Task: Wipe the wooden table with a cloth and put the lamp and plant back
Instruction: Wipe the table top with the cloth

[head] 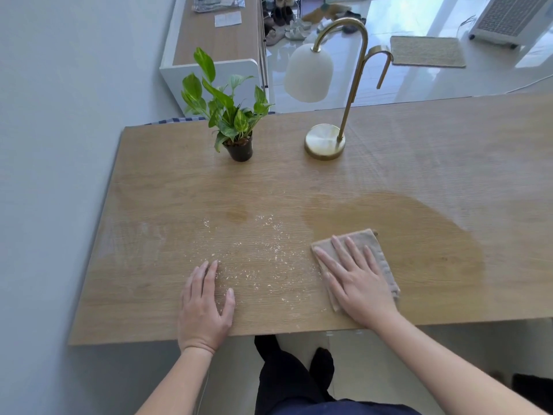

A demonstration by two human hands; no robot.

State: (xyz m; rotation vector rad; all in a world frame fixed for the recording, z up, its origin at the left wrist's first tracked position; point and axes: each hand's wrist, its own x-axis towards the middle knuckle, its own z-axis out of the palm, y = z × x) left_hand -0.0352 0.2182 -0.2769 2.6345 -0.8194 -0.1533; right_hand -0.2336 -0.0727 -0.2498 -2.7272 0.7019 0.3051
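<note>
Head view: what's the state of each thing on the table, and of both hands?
Table: part wiped; damp patch on the right, crumbs scattered near the front.
Cloth: folded, flat on the table under the right hand.
Right hand: fingers straight, pressing the cloth.
Left hand: flat on the table, holding nothing.
Plant: upright in its pot, far side.
Lamp: upright, apart from the plant.

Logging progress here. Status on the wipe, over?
Right hand flat on cloth, left hand flat on table. Crumbs unwiped between them. Plant, lamp stand far side.
</note>
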